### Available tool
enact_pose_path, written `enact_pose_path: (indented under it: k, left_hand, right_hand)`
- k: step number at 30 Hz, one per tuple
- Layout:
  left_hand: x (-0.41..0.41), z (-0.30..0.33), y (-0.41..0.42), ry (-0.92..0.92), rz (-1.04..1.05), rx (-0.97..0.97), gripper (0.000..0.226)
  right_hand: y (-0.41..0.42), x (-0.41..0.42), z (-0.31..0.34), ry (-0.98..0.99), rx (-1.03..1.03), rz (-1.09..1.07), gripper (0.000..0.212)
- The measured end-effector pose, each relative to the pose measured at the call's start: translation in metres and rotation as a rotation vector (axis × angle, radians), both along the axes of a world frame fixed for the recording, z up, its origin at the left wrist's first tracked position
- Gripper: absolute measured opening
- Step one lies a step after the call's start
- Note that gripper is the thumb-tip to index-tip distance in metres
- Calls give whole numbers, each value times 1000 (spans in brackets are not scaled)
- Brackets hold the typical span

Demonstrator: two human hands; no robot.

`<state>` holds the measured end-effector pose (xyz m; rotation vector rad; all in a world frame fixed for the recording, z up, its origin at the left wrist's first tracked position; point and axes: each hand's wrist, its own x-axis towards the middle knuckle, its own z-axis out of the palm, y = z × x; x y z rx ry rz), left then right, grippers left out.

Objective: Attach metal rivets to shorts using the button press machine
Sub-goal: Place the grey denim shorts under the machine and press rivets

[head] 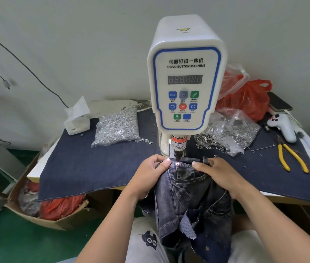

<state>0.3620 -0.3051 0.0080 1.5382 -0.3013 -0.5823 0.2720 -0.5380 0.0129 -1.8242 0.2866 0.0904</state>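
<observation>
Head view: I've got the shorts (188, 188) pulled taut at the table's (36, 168) front edge, waistband tucked under the press (185, 73) punch (178, 154), rest of the denim hanging off into my lap. Left hand (148, 175) pinches the waistband just left of the punch, fingers curled round a fold; right hand (218, 173) grips the band on the other side, thumb pressing down by a belt loop. Main risk imo: both thumbs sit v. close to the punch, so if it fires while I'm adjusting, a fingertip gets caught; the warning label on the ram says as much. Second risk: the red laser dot sits on the fabric near the pocket corner, and if the denim slips or bunches, the rivet lands off-mark or goes through a doubled layer. Can't tell if a rivet is loaded in the die, too hidden. Materials: shorts are washed, faded denim w/ pale stitching, stiff seams, frayed raw hem lower down. Press is smooth white plastic, blue trim, rounded box shape, dark metal ram. Table wears a dark denim cloth (93, 168). Clear bag of small silvery rivets (116, 128) left of the press toward the back edge, another bag of ring-shaped parts (230, 133) right of it; yellow-handled pliers (290, 156) near the right edge.
</observation>
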Motion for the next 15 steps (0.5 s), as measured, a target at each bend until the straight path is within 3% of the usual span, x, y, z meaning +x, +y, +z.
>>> enact_pose_path:
  k: [4,10,15]
  left_hand:
    - [-4,5,3,37,-42,-23,24]
    - [-18,9,12,37,-113,-44,38]
    - [-11,21,14,141,-49,-146,42]
  right_hand:
    - [1,-5,9,24,104,46,50]
    - [13,-11,15,1,107,92,50]
    - [24,-9,35,-32,170,118,27]
